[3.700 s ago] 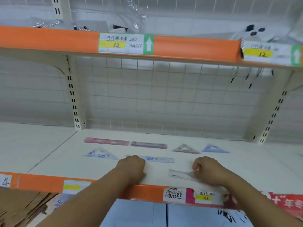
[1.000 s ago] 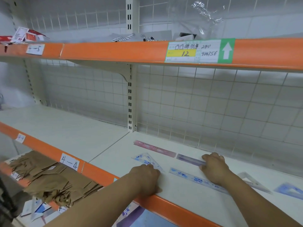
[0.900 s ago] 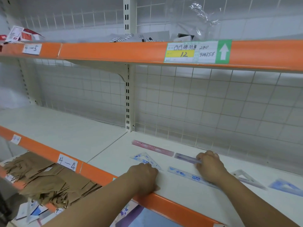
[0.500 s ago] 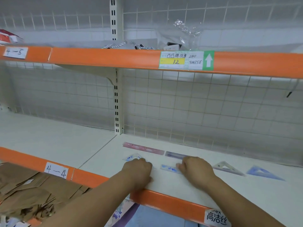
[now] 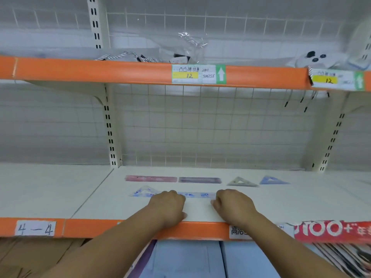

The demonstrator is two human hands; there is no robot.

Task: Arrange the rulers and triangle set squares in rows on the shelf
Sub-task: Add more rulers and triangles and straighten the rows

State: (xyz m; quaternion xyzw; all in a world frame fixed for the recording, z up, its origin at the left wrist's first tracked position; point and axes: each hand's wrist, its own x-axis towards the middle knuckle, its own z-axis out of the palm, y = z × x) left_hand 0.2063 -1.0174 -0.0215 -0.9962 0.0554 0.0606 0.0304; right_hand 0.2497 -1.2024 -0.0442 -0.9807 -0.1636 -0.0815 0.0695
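Observation:
Along the back of the white shelf (image 5: 281,205) lies a row: a pink ruler (image 5: 150,179), a purple ruler (image 5: 199,180), a grey set square (image 5: 242,181) and a blue set square (image 5: 273,180). In front of them lie a clear set square with blue print (image 5: 145,192) and a clear ruler with blue print (image 5: 197,195). My left hand (image 5: 169,205) rests knuckles-up over the ruler's left end, its fingers curled and hidden. My right hand (image 5: 232,204) holds the ruler's right end with curled fingers.
An orange lip (image 5: 200,229) edges the shelf just under my wrists. A wire grid backs the shelf, with an upright post (image 5: 109,127) at its left. The upper orange shelf (image 5: 100,70) overhangs. Blue boxes (image 5: 188,259) and brown paper (image 5: 30,255) lie below.
My right hand slid rightwards along the clear ruler to its right end. The ruler now lies straight beside the clear set square. The left hand shifted slightly right.

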